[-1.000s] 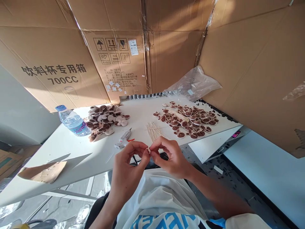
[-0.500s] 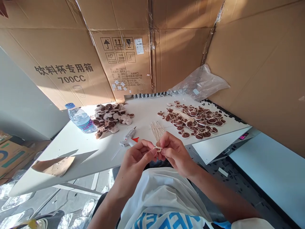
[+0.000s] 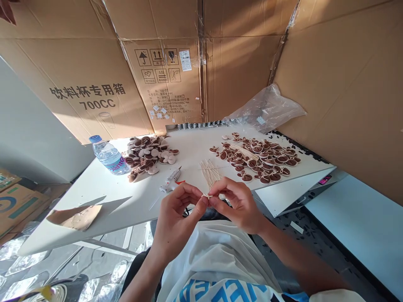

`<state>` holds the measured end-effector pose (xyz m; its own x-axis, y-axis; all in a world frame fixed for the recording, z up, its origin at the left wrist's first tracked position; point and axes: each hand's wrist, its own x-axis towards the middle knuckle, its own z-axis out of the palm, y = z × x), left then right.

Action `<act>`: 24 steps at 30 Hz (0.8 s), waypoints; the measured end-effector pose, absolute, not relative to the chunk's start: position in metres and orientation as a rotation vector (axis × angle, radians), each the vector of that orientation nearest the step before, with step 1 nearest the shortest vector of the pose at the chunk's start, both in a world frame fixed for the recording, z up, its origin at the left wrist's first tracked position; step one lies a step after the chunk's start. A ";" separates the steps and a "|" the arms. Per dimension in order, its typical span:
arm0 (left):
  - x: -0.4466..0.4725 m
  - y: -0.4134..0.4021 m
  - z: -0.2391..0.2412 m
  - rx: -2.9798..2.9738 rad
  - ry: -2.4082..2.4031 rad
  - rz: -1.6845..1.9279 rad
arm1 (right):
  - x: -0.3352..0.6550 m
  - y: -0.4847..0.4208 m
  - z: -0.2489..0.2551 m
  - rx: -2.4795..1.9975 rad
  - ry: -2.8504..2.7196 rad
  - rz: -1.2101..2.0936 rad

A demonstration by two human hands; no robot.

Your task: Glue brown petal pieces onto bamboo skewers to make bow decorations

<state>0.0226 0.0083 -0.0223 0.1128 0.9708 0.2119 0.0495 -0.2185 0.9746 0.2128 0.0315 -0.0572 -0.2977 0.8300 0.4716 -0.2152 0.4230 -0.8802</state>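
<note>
Between my fingertips is a small looped piece of cream cord [image 3: 206, 196]. My left hand [image 3: 182, 214] pinches it between thumb and forefinger from the left. From the other side my right hand [image 3: 235, 205] pinches it the same way, the two hands almost touching. Just beyond them on the table lies a bundle of cut cream cords [image 3: 210, 172]. A white glue gun [image 3: 170, 180] rests left of the cords, partly hidden by my left hand. To the right spreads a heap of brown felt pieces with cord bows [image 3: 264, 157].
At the back left, a pile of brown and pale felt pieces [image 3: 149, 153] sits beside a water bottle [image 3: 110, 157]. A brown cardboard scrap [image 3: 77, 217] lies at the table's left. Large cardboard panels [image 3: 176, 100] stand behind, with a clear plastic bag [image 3: 267, 108] against them.
The cord's loops between my fingers look smaller and tighter. My fingertips have shifted slightly around it, and the right hand's fingers have opened out a little. The view has moved slightly.
</note>
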 end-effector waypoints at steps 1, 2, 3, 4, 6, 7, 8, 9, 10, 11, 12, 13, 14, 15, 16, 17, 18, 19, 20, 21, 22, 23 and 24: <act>0.022 0.008 -0.022 1.459 1.048 1.247 | 0.213 0.031 -0.057 -0.557 -1.519 1.168; 0.022 0.009 -0.022 1.444 1.025 1.235 | 0.212 0.031 -0.057 -0.546 -1.495 1.204; 0.022 0.009 -0.021 1.419 0.992 1.217 | 0.212 0.031 -0.057 -0.532 -1.465 1.249; 0.022 0.009 -0.021 1.383 0.953 1.198 | 0.211 0.030 -0.057 -0.515 -1.430 1.298; 0.022 0.009 -0.020 1.295 0.870 1.154 | 0.209 0.030 -0.057 -0.473 -1.356 1.393; 0.022 0.009 -0.019 1.254 0.834 1.131 | 0.208 0.031 -0.058 -0.448 -1.324 1.437; 0.022 0.008 -0.019 1.220 0.804 1.110 | 0.207 0.031 -0.059 -0.423 -1.293 1.475; 0.022 0.008 -0.018 1.193 0.779 1.092 | 0.206 0.032 -0.061 -0.401 -1.267 1.507; 0.022 0.008 -0.018 1.172 0.763 1.079 | 0.205 0.032 -0.062 -0.387 -1.246 1.531; 0.022 0.007 -0.017 1.156 0.754 1.072 | 0.204 0.033 -0.063 -0.381 -1.231 1.546; 0.022 0.007 -0.017 1.144 0.749 1.070 | 0.204 0.033 -0.064 -0.381 -1.220 1.551; 0.023 0.006 -0.017 1.136 0.748 1.075 | 0.204 0.034 -0.064 -0.385 -1.212 1.550; 0.023 0.006 -0.017 1.134 0.751 1.081 | 0.203 0.034 -0.064 -0.390 -1.212 1.547; 0.024 0.006 -0.017 1.138 0.758 1.090 | 0.204 0.034 -0.063 -0.392 -1.217 1.542; 0.024 0.005 -0.017 1.150 0.770 1.102 | 0.204 0.034 -0.062 -0.389 -1.229 1.536; 0.025 0.005 -0.017 1.172 0.790 1.115 | 0.205 0.033 -0.060 -0.384 -1.249 1.525; 0.025 0.005 -0.017 1.201 0.824 1.132 | 0.206 0.033 -0.059 -0.386 -1.281 1.510; 0.026 0.004 -0.017 1.233 0.866 1.153 | 0.207 0.032 -0.057 -0.394 -1.320 1.491; 0.026 0.004 -0.017 1.268 0.909 1.177 | 0.209 0.031 -0.056 -0.411 -1.357 1.469; 0.026 0.004 -0.016 1.301 0.947 1.199 | 0.210 0.031 -0.054 -0.435 -1.387 1.450; 0.026 0.003 -0.016 1.329 0.977 1.220 | 0.212 0.031 -0.054 -0.463 -1.411 1.438; 0.026 0.003 -0.016 1.353 0.997 1.237 | 0.213 0.030 -0.053 -0.487 -1.429 1.432; 0.026 0.003 -0.016 1.376 1.011 1.248 | 0.214 0.030 -0.053 -0.504 -1.438 1.432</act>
<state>0.0255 0.0034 -0.0156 0.1245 0.9768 0.1740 -0.0331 -0.1711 0.9847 0.2143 0.0304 -0.0534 -0.4100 0.8424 0.3496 -0.3456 0.2112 -0.9143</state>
